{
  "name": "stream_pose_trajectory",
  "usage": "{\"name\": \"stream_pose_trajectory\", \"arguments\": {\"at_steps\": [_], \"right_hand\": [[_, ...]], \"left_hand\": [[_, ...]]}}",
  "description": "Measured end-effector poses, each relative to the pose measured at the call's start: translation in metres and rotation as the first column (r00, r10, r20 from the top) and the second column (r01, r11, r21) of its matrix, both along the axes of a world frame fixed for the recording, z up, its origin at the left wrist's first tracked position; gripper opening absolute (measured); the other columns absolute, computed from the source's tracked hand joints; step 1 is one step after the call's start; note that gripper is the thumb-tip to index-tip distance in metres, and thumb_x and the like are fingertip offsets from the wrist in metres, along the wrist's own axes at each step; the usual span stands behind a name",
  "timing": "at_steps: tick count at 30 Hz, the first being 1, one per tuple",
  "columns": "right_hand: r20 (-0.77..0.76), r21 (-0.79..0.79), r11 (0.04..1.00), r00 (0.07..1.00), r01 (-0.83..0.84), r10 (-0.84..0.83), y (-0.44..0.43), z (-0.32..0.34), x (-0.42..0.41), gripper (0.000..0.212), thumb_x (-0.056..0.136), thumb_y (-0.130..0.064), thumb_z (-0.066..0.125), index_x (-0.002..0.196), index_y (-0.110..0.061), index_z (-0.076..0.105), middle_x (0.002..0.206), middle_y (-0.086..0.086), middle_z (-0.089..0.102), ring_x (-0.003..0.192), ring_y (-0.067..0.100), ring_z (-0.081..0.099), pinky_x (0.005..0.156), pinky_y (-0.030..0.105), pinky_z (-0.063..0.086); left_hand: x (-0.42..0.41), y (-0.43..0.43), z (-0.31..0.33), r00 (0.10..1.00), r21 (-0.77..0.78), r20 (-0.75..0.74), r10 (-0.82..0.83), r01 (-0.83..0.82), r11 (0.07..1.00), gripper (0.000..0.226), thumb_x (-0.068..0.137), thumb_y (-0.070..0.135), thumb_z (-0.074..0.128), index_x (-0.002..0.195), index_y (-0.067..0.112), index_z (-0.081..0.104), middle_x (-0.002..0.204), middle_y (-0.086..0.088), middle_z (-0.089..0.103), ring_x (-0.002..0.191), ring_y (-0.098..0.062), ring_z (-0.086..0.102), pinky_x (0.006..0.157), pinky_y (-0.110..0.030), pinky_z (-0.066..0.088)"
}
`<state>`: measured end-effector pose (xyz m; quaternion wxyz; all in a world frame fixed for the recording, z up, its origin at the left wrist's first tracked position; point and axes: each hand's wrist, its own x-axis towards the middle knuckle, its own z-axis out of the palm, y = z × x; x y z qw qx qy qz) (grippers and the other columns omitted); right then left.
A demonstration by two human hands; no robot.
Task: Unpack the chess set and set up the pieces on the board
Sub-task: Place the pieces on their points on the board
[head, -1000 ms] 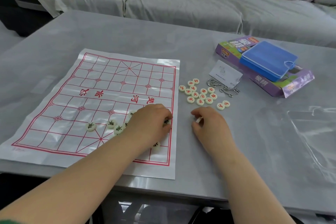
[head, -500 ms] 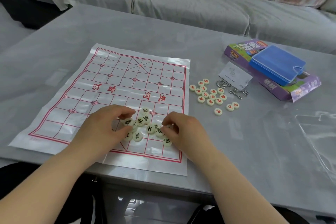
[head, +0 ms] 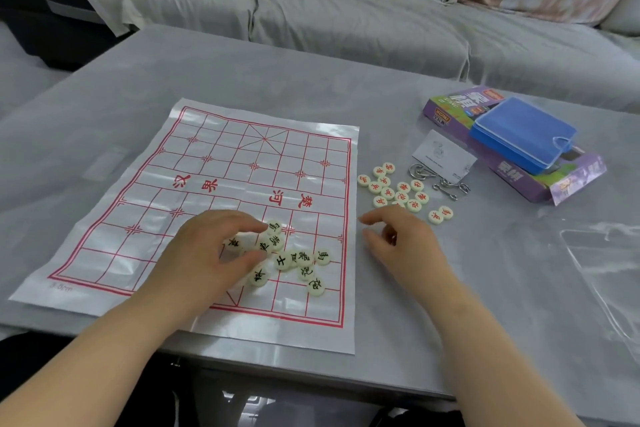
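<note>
A white plastic board (head: 242, 163) with a red grid lies flat on the grey table. Several cream discs with black characters (head: 304, 262) sit bunched on its near right part. My left hand (head: 214, 250) rests over the left of that bunch, thumb and forefinger curled round one black-marked disc (head: 265, 246). My right hand (head: 398, 243) hovers just past the board's right edge, fingers loosely curled, holding nothing that I can see. Several discs with red characters (head: 398, 191) lie in a cluster on the bare table beyond it.
A blue plastic case (head: 523, 135) lies on a purple box (head: 516, 180) at the right. A white card (head: 443, 154) and metal ring puzzles (head: 446, 184) lie beside the red discs. A clear plastic bag (head: 606, 253) lies far right. A grey sofa (head: 346, 10) stands behind the table.
My right hand has left the black discs and moved right, off the board's edge. My left hand has stayed on the bunch, fingers now closing round one disc.
</note>
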<state>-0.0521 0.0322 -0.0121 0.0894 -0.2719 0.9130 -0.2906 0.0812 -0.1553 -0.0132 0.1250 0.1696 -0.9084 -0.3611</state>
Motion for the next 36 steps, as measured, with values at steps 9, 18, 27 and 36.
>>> {"name": "stream_pose_trajectory", "arguments": {"at_steps": [9, 18, 27, 36], "right_hand": [[-0.024, 0.127, 0.953, 0.961, 0.275, -0.274, 0.033, -0.004, -0.032, 0.045, 0.084, -0.028, 0.058, 0.127, -0.021, 0.044, 0.132, -0.002, 0.034, 0.118, 0.019, 0.045, 0.086, 0.025, 0.036], [-0.099, 0.134, 0.923, 0.931, 0.361, -0.350, 0.036, -0.018, -0.040, 0.078, 0.076, -0.051, 0.060, 0.140, -0.021, 0.024, 0.142, 0.001, 0.019, 0.126, 0.021, 0.036, 0.097, 0.031, 0.035], [-0.120, 0.225, 0.917, 0.944, 0.328, -0.308, 0.033, -0.017, -0.046, 0.050, 0.085, -0.050, 0.049, 0.124, -0.019, 0.045, 0.130, 0.000, 0.035, 0.118, 0.020, 0.043, 0.089, 0.029, 0.038], [-0.125, 0.213, 0.937, 0.959, 0.276, -0.254, 0.040, -0.014, -0.050, 0.027, 0.092, -0.030, 0.044, 0.113, -0.013, 0.049, 0.123, 0.003, 0.042, 0.104, 0.025, 0.052, 0.077, 0.029, 0.038]], "left_hand": [[-0.093, 0.044, 0.022, 0.953, -0.196, 0.134, -0.271, 0.294, 0.935, 0.032, 0.090, 0.028, 0.051, 0.122, 0.029, 0.052, 0.127, 0.014, 0.046, 0.116, -0.004, 0.041, 0.094, -0.020, 0.032], [-0.160, 0.079, -0.010, 0.886, -0.402, 0.278, -0.370, 0.457, 0.793, 0.063, 0.089, 0.042, 0.049, 0.142, 0.022, 0.022, 0.153, 0.003, 0.013, 0.139, -0.016, 0.012, 0.110, -0.028, 0.018], [-0.163, 0.071, -0.014, 0.904, -0.324, 0.225, -0.364, 0.422, 0.847, 0.046, 0.085, 0.038, 0.057, 0.125, 0.019, 0.049, 0.132, 0.002, 0.041, 0.123, -0.015, 0.031, 0.098, -0.022, 0.026], [-0.162, 0.069, -0.006, 0.896, -0.302, 0.280, -0.344, 0.422, 0.855, 0.035, 0.088, 0.030, 0.054, 0.120, 0.017, 0.051, 0.123, 0.000, 0.049, 0.114, -0.015, 0.041, 0.090, -0.023, 0.033]]}}
